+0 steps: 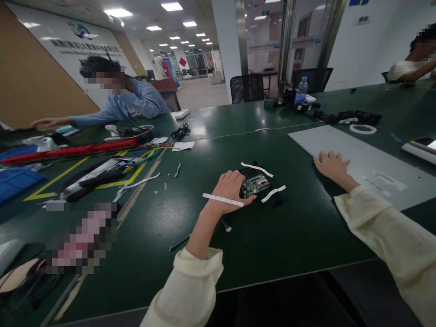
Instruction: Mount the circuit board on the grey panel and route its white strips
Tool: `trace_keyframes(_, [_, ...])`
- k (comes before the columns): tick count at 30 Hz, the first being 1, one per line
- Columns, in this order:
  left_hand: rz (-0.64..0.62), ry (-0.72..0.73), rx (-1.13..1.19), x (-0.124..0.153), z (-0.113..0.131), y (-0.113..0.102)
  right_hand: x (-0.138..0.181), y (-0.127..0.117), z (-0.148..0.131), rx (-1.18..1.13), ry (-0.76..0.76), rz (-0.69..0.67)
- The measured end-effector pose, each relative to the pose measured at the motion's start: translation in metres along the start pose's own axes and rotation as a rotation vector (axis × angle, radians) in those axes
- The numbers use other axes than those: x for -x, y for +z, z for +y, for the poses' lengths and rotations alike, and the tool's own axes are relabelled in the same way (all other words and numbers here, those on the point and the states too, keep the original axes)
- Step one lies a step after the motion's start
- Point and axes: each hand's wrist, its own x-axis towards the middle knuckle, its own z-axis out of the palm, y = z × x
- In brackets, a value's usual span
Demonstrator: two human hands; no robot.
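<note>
My left hand [229, 190] rests on the dark green table [272, 236], fingers curled over the left edge of a small green circuit board [256, 185]. A white tape strip [223, 200] sticks across the back of that hand. Two more white strips, one [257, 168] behind the board and one [273, 193] to its right, lie beside it. My right hand [331, 164] lies flat, fingers spread, on the near edge of a large grey panel [361, 159], holding nothing.
A person in blue leans over the table's far left, among red bars [71, 151], cables and tools. A water bottle [301, 90], black cables [350, 117] and a white tape ring [363, 129] sit at the back right. Another person sits far right.
</note>
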Motion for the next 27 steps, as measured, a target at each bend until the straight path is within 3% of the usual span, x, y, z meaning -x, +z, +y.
trace_keyframes(13, [0.074, -0.008, -0.024, -0.005, -0.011, -0.007, 0.049, -0.022, -0.046, 0.029, -0.277, -0.002])
trace_keyframes(20, [0.115, -0.02, 0.002, -0.006, -0.014, -0.011, 0.094, -0.034, -0.078, -0.076, -0.581, -0.044])
trace_keyframes(27, [0.192, 0.013, 0.066, -0.013, -0.007, -0.028, 0.134, -0.063, -0.089, -0.284, -0.937, -0.149])
